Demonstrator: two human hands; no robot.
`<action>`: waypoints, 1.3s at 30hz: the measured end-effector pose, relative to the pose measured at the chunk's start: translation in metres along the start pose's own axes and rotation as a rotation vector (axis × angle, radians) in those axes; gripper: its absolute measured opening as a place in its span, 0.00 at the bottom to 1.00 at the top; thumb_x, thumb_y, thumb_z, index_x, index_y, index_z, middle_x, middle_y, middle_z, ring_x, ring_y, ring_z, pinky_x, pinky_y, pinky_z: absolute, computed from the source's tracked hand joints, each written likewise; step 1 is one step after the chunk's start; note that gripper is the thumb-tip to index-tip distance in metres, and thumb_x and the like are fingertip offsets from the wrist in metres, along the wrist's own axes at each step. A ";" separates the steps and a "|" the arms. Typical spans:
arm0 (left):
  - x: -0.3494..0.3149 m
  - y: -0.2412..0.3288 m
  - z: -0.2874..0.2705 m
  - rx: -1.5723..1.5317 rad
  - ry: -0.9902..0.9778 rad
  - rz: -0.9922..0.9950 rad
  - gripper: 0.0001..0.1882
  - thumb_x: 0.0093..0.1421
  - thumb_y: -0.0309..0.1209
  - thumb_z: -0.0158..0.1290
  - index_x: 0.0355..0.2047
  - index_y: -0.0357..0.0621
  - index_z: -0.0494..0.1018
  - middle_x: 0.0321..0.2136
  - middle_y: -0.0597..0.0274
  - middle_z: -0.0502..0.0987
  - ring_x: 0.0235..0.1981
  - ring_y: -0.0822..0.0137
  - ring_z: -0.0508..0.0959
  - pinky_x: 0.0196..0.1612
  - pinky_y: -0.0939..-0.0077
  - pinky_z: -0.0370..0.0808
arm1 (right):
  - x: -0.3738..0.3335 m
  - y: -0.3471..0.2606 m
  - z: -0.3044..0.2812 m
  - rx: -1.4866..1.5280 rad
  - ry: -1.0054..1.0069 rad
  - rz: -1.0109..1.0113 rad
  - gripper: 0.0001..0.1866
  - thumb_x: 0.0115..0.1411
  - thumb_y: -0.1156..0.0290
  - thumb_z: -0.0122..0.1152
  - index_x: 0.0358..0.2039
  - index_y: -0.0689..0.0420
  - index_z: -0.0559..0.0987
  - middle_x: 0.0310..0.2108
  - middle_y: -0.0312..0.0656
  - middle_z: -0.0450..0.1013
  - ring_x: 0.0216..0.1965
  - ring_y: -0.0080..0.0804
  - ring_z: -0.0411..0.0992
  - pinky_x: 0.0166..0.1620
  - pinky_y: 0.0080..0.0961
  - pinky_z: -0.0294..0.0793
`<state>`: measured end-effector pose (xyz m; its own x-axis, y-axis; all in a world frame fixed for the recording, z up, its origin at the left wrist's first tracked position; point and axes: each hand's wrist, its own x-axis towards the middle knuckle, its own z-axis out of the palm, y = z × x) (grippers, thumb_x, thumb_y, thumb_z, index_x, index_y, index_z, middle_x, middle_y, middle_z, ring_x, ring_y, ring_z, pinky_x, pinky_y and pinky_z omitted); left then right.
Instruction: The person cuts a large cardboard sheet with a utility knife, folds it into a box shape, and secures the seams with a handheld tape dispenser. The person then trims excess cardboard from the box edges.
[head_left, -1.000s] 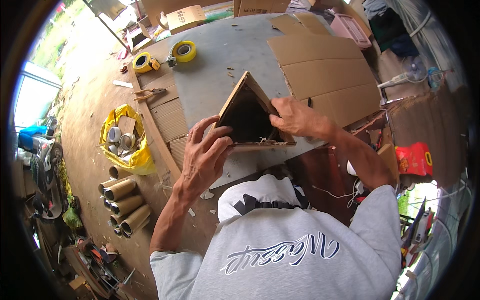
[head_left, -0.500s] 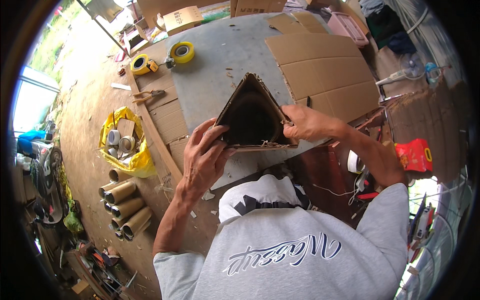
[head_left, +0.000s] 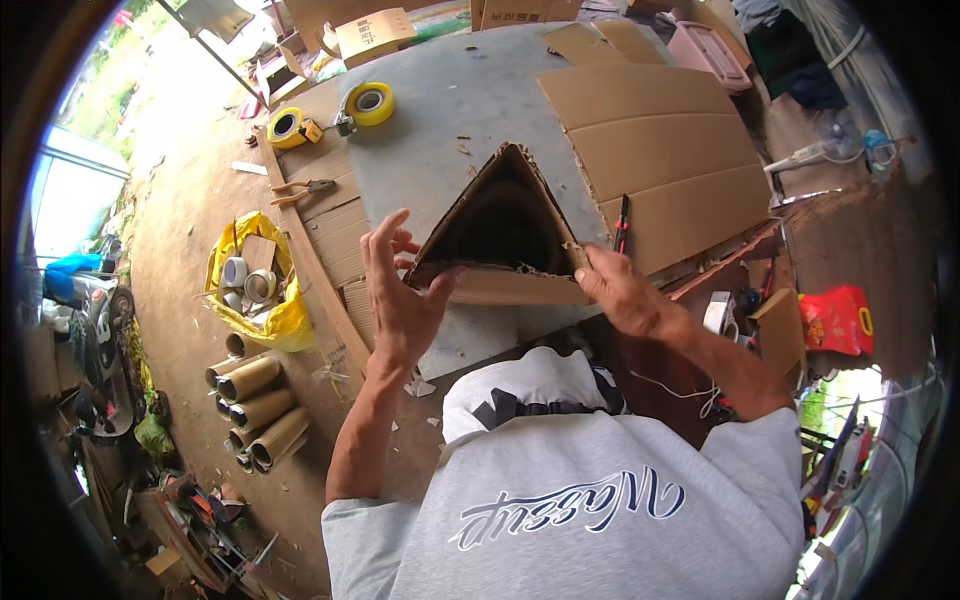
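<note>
A folded cardboard tube with a triangular opening stands on the table in front of me, its dark hollow inside showing and its peak pointing away. My left hand is at the near left corner, thumb pressed on the near panel and fingers raised along the outer left side, so that the corner lies between them. At the near right corner, my right hand pinches the torn edge between thumb and curled fingers. Just beyond that hand a black and red pen-like tool lies by a flat cardboard sheet.
Two yellow tape rolls with dispensers sit at the far left of the grey tabletop. Pliers lie near a wooden strip. On the floor are a yellow bag of tape cores and several cardboard tubes.
The tube has tipped so its near panel shows more. My left hand's fingers have shifted outward from the rim, and my right hand has slid nearer to me along the right edge.
</note>
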<state>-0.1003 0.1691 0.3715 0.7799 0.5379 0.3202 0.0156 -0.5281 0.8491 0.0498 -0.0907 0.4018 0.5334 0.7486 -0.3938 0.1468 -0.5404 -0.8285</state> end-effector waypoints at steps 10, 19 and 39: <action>0.000 -0.025 0.005 -0.612 -0.159 -0.344 0.31 0.58 0.26 0.67 0.63 0.42 0.73 0.51 0.65 0.72 0.41 0.77 0.74 0.42 0.85 0.77 | -0.005 0.027 0.077 0.610 0.390 -0.225 0.25 0.73 0.63 0.53 0.65 0.63 0.70 0.63 0.46 0.68 0.63 0.33 0.65 0.67 0.27 0.60; -0.005 -0.017 0.011 -0.515 -0.227 -0.327 0.27 0.63 0.23 0.61 0.63 0.43 0.73 0.59 0.59 0.75 0.56 0.69 0.75 0.56 0.79 0.74 | 0.007 0.025 0.093 0.630 0.617 -0.358 0.26 0.74 0.75 0.46 0.71 0.62 0.63 0.62 0.41 0.72 0.64 0.28 0.65 0.67 0.25 0.61; 0.005 -0.008 0.003 0.103 -0.430 0.388 0.44 0.48 0.34 0.73 0.65 0.42 0.69 0.66 0.38 0.65 0.64 0.41 0.71 0.64 0.53 0.72 | -0.012 0.039 0.058 -0.576 0.571 -0.537 0.41 0.66 0.47 0.59 0.70 0.61 0.63 0.64 0.56 0.69 0.62 0.52 0.71 0.64 0.58 0.65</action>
<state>-0.0945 0.1742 0.3649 0.9241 -0.0105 0.3820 -0.2776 -0.7055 0.6521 0.0007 -0.0982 0.3506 0.5779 0.7334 0.3580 0.7928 -0.4003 -0.4597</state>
